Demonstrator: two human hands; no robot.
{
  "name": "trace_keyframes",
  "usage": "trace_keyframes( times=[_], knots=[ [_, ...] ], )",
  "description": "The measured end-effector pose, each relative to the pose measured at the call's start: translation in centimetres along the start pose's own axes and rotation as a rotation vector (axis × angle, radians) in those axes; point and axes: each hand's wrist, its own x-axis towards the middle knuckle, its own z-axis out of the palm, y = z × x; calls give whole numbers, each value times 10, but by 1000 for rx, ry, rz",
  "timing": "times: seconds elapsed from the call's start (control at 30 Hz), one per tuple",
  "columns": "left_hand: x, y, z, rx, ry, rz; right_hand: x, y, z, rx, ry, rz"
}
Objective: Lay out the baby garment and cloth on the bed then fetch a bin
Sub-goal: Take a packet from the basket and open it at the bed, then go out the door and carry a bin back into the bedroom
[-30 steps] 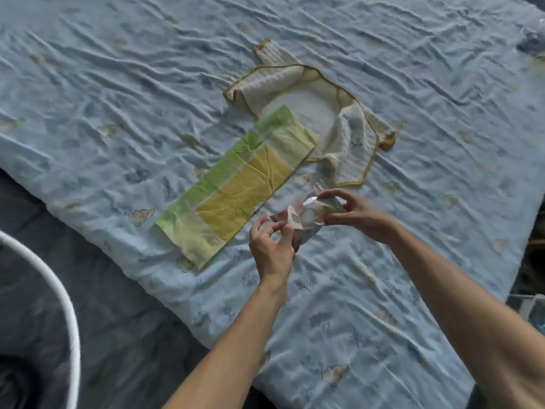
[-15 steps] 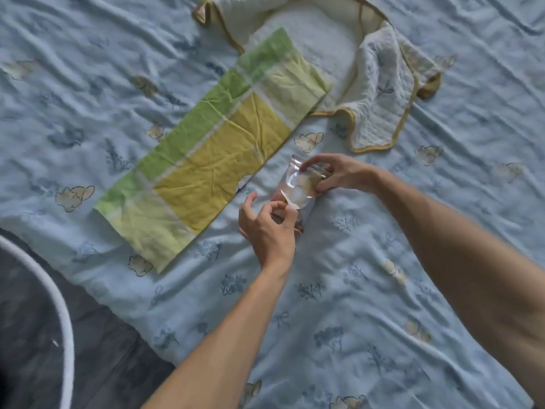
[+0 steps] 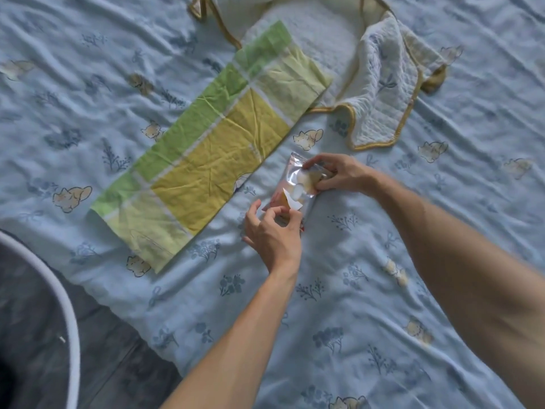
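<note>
Green-and-yellow cloth (image 3: 206,154) lies flat on the bed (image 3: 354,290), its far end overlapping the white quilted garment (image 3: 380,93) at one o'clock. Just below it, both hands hold a clear packet (image 3: 295,187): the right hand (image 3: 339,175) in a pinching grip on its top, the left hand (image 3: 274,234) pinching its bottom. A white rim (image 3: 70,314) curves at eight o'clock.

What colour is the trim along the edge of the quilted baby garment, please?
Mustard yellow, on the quilted baby garment, seen in the head view.
</note>
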Motion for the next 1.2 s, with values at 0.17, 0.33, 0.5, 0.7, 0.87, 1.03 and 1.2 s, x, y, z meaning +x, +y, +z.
trace_keyframes(
  times=[0.17, 0.33, 0.5, 0.7, 0.87, 1.03, 1.2],
  knots=[
    [-3, 3, -6, 52, -27, -27, -12, 1, 9, -4, 97, 3],
    [-3, 7, -15, 116, -117, -35, -24, -7, 10, -84, 116, 53],
    [-10, 20, -65, 302, -180, 162, -69, -29, 11, -73, 363, 68],
    [-33, 128, -160, 658, -313, 527, -169, -138, -25, -126, 589, 87],
    [-106, 299, -249, 897, -274, 804, -287, -279, -77, -102, 845, 85],
    [-183, 458, -364, 886, -38, 1009, -403, -437, -154, -419, 1103, 34],
    [-262, 564, -447, 803, 119, 1163, -503, -557, -201, -635, 1360, 75]
  ],
)
